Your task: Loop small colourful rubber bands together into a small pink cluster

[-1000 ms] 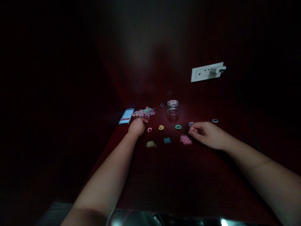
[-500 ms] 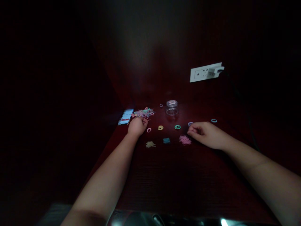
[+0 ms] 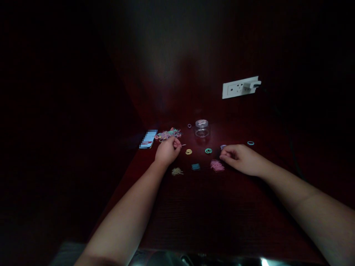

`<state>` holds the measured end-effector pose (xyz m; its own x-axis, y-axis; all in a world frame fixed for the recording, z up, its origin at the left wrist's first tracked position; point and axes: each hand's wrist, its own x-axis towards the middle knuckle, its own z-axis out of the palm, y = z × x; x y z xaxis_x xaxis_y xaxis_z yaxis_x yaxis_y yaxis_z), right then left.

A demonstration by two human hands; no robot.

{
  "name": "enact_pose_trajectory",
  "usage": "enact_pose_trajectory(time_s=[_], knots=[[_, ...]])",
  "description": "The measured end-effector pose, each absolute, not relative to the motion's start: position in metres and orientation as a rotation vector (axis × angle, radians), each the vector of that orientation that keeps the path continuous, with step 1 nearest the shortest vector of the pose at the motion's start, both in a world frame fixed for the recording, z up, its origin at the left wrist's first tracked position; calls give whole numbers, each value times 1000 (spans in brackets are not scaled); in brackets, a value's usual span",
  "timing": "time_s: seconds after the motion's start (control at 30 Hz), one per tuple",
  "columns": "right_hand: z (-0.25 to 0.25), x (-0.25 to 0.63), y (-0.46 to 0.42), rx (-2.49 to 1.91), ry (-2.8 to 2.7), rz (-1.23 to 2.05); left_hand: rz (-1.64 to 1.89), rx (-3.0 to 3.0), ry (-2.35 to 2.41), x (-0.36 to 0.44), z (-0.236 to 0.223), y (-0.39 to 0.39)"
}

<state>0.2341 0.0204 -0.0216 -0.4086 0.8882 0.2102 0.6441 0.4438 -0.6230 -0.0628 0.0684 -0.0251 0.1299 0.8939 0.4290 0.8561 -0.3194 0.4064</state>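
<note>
My left hand (image 3: 168, 150) is closed in a pinch on a small pale elastic band (image 3: 183, 145), whose thin end sticks out past the fingertips. Just behind it lies a mixed pile of coloured elastic bands and hair ties (image 3: 169, 134). My right hand (image 3: 240, 159) rests on the table with fingers curled together; what they hold, if anything, is hidden. Beside its fingertips a purple hair tie (image 3: 223, 146) partly shows, and a pile of pink elastic bands (image 3: 216, 165) lies close in front. Between the hands are yellow hair ties (image 3: 189, 152) and green hair ties (image 3: 208, 150).
Nearer me are a teal band pile (image 3: 195, 167) and a pale yellow one (image 3: 177, 171). A clear lidded jar (image 3: 202, 129) stands at the back, a phone (image 3: 148, 139) at left. A blue hair tie (image 3: 250, 143) lies right, below a wall socket (image 3: 235, 88).
My left hand has moved right and slightly nearer me, away from the mixed pile, with the pale band in its fingers. It now covers the pink hair tie. My right hand stays nearly still.
</note>
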Motion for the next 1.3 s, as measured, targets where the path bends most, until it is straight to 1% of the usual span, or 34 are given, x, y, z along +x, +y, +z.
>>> enact_pose_trajectory(time_s=[0.3,0.67,0.77,0.93,1.3], knots=[[-21,234,19,-1263,-2194,650,934,2404,1707,-53,-22,59],[-25,235,22,-1256,-2214,583,967,2415,1677,-49,-18,55],[-28,237,23,-1224,-2202,582,977,2479,1564,-39,-16,46],[-30,235,22,-1169,-2161,624,931,2667,1247,-16,-14,23],[-22,229,19,-960,-2143,480,919,2715,1137,-6,-13,12]])
